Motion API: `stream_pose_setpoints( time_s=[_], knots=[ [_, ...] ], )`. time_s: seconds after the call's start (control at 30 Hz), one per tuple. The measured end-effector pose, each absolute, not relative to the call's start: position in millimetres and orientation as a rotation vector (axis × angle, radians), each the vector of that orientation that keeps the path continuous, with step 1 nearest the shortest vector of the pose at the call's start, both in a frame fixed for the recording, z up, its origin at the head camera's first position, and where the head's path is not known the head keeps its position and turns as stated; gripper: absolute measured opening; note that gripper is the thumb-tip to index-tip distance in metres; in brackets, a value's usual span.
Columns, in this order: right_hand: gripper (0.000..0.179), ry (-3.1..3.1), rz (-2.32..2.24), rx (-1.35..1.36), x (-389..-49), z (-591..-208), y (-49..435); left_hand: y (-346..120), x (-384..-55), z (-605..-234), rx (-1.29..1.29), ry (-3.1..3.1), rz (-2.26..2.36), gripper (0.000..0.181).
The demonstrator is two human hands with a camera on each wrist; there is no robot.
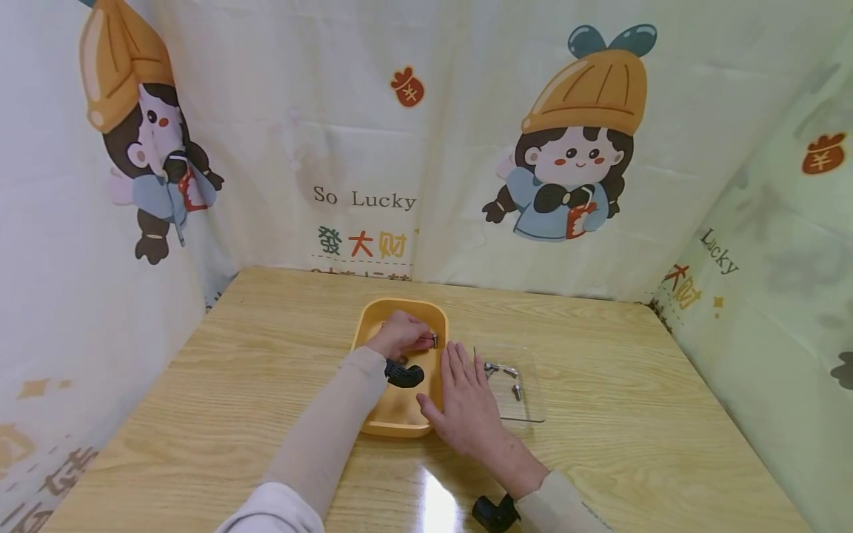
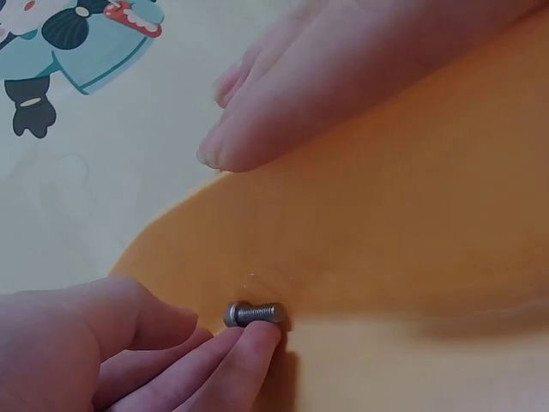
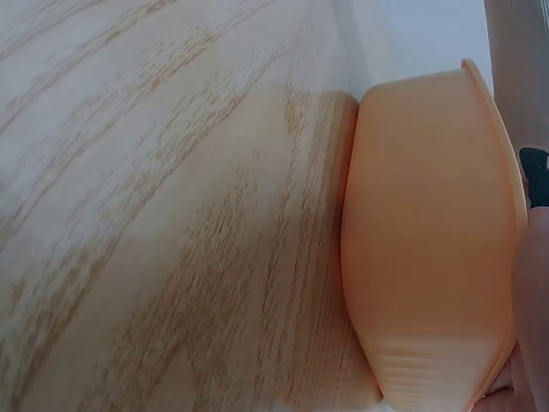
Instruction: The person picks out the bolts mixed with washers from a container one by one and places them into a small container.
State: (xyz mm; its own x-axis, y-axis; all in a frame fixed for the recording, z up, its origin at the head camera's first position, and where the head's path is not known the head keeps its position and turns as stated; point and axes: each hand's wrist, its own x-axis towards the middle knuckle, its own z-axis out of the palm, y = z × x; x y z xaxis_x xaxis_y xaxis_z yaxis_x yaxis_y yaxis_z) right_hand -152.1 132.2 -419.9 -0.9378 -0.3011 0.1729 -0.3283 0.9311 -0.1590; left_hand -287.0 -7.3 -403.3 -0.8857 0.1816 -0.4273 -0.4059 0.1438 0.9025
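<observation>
My left hand [image 1: 402, 334] reaches into an orange plastic tub [image 1: 396, 430]. Its fingertips touch a small metal bolt [image 2: 255, 314] low by the tub's side wall; the thumb stands a little apart from the bolt's head. In the head view the same bolt [image 1: 435, 340] shows just beyond the fingers. Flat and with straight fingers, my right hand [image 1: 466, 403] lies along the tub's right rim. From the right wrist view, the tub's outer wall [image 3: 433, 232] appears beside that hand, whose palm side is mostly hidden.
Right of the tub, a clear shallow tray [image 1: 529, 411] holds several metal pieces, among them a bolt [image 1: 517, 392]. Black wrist cameras are worn on both arms. The wooden table [image 1: 620, 422] ends at a printed curtain [image 1: 466, 252].
</observation>
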Motion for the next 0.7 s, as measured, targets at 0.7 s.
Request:
stream_pose_setpoints(
  time_s=[0.7],
  knots=[
    [0.081,-2.934,0.322,0.481,-152.7,-419.1,131.6,-3.2,-286.1,-412.9,-0.121,1.967,1.797,0.023]
  ],
)
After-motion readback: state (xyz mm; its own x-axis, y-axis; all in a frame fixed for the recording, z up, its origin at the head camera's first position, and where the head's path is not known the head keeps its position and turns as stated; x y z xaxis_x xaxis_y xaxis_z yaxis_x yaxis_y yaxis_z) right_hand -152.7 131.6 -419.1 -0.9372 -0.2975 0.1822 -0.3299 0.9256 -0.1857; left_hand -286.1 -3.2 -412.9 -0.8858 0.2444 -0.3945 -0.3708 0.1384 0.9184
